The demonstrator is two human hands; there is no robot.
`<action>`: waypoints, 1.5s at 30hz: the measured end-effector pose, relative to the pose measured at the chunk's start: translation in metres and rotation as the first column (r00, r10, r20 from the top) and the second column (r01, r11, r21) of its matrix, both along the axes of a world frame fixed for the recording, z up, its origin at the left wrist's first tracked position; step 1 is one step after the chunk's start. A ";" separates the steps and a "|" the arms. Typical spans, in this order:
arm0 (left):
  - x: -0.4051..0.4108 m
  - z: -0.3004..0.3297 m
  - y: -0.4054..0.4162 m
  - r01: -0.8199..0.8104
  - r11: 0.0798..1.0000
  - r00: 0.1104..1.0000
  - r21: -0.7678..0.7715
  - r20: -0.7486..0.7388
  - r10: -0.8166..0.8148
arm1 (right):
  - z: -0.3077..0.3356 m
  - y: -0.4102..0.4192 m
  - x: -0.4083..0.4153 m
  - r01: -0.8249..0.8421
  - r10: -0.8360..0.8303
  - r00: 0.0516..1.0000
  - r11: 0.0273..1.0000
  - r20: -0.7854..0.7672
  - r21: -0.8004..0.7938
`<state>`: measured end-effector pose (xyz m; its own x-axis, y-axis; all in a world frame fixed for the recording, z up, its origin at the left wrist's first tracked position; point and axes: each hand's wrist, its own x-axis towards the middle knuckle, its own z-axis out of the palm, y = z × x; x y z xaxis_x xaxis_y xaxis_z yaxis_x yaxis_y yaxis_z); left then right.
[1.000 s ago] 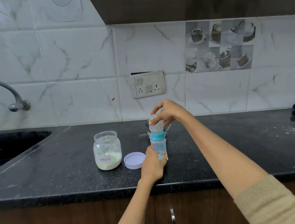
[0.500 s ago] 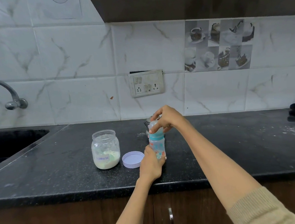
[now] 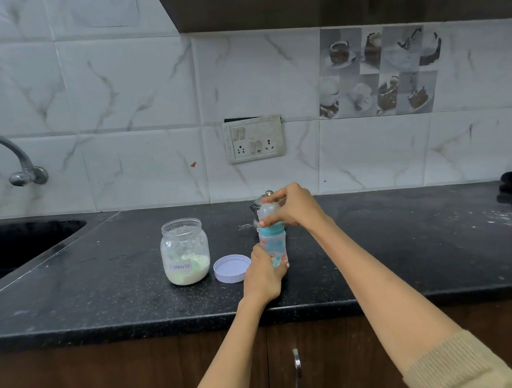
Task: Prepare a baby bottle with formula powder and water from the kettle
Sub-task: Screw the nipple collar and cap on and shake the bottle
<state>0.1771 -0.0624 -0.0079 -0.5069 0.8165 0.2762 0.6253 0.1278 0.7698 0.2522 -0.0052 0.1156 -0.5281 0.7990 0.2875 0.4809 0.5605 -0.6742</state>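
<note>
Baby bottle (image 3: 273,247): light, smooth plastic (likely slippery); left hand (image 3: 262,274) grips base, right hand (image 3: 292,207) grips clear cap (image 3: 267,212)

Bare forearms, a ribbed beige knit sleeve (image 3: 455,365) on the right

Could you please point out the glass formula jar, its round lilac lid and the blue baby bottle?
Glass formula jar (image 3: 185,251): head view, middle of its clear wall.
Round lilac lid (image 3: 231,267): head view, inner face.
Blue baby bottle (image 3: 275,244): head view, printed body between the hands.
</note>
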 end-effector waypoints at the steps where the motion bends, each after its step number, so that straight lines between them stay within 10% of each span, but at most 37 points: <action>1: 0.000 0.000 0.000 0.000 1.000 1.000 0.004 0.001 0.000 | -0.004 0.000 0.000 -0.001 0.002 1.000 1.000 -0.023 0.015; 21: -0.004 -0.002 -0.006 0.010 0.985 0.975 0.174 0.218 -0.049 | -0.060 0.003 -0.007 -0.070 0.081 0.994 0.987 -0.067 0.147; 27: -0.002 -0.001 -0.009 -0.007 0.987 0.973 0.162 0.230 -0.031 | 0.010 0.012 -0.001 0.060 0.082 0.842 0.968 -0.532 0.245; 31: -0.002 -0.003 -0.008 0.000 0.988 0.978 0.156 0.208 -0.033 | -0.028 0.013 0.002 -0.108 0.138 0.978 0.977 -0.157 0.184; 45: -0.003 -0.004 -0.007 0.023 0.987 0.976 0.157 0.209 -0.056 | -0.027 0.022 0.003 -0.037 0.122 0.930 0.969 -0.348 0.242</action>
